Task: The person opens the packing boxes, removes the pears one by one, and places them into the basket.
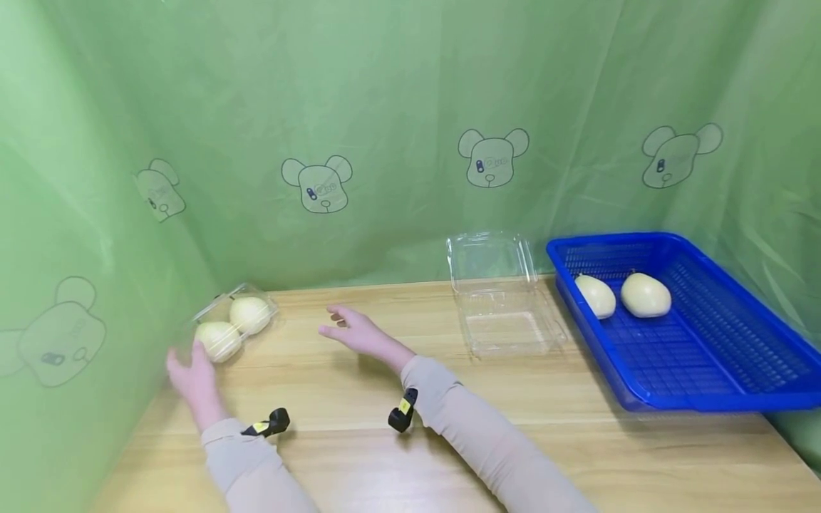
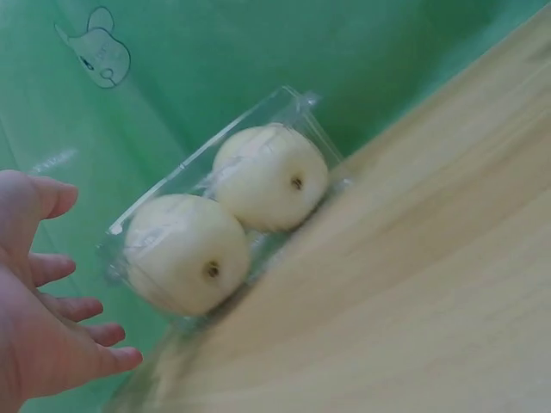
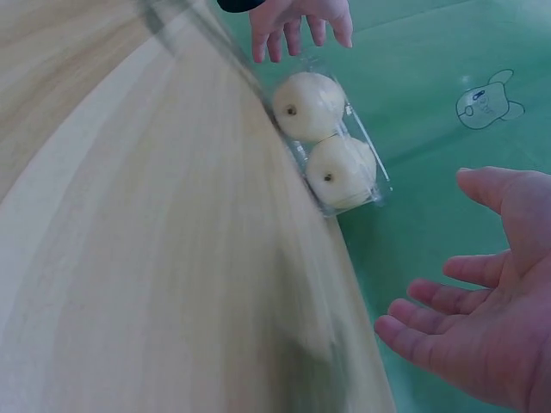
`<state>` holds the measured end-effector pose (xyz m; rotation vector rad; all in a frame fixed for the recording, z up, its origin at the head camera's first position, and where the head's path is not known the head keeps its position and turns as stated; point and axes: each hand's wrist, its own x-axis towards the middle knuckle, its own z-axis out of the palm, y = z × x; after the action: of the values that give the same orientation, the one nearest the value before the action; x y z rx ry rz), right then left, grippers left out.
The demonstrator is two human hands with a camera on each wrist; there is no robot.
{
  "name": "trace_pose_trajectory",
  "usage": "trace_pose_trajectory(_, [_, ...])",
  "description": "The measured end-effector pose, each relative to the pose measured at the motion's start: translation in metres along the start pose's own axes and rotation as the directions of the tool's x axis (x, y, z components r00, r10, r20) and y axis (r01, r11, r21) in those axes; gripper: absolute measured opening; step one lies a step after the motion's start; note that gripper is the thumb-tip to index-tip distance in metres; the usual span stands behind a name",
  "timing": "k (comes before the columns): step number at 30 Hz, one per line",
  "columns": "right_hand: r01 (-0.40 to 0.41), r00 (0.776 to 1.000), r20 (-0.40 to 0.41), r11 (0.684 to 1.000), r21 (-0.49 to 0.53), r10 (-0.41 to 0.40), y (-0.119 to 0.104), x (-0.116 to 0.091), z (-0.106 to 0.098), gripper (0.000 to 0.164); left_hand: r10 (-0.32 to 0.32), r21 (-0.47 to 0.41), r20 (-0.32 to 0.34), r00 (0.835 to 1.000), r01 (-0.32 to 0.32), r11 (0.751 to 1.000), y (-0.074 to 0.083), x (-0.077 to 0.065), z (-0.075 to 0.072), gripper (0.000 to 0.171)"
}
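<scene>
The left hand (image 1: pixel 195 381) is spread wide, holding nothing, just beside a transparent plastic box (image 2: pixel 198 163) containing two round, pale-yellow fruits (image 2: pixel 187 254). The right hand (image 1: pixel 361 333), loosely spread and holding nothing, has an open transparent plastic clamshell (image 1: pixel 503 320) and a blue plastic basket (image 1: pixel 693 367) to its right.

The head view is bright and evenly lit, with pale glare on the tabletop (image 1: pixel 359 470) nearer the wearer than the right hand (image 1: pixel 360 333), and only soft shadow below that hand. Both wrist views are dimmer and cooler. Blur streaks the tabletop beyond the left hand (image 2: pixel 47 323) and, in the right wrist view, smears a dark patch across from the right hand. White highlights line the clear box (image 2: pixel 200 161) just beyond the left hand.
</scene>
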<state>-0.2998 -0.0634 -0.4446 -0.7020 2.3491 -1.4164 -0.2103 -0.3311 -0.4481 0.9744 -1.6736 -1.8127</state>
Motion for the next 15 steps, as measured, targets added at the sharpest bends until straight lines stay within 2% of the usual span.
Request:
trace_pose_trajectory(4, [-0.025,1.0,0.006,1.0,0.01,0.025,0.003,0.002,0.003,0.065,-0.035,-0.035,0.008,0.999,0.035,0.999,-0.007,0.006,0.003,0.079])
trace_pose_trajectory(15, [-0.042,0.999,0.009,0.999,-0.002,0.042,0.009,0.005,0.013,0.064,-0.035,-0.162,0.061,0.997,0.045,0.986,-0.013,0.009,0.009,0.072])
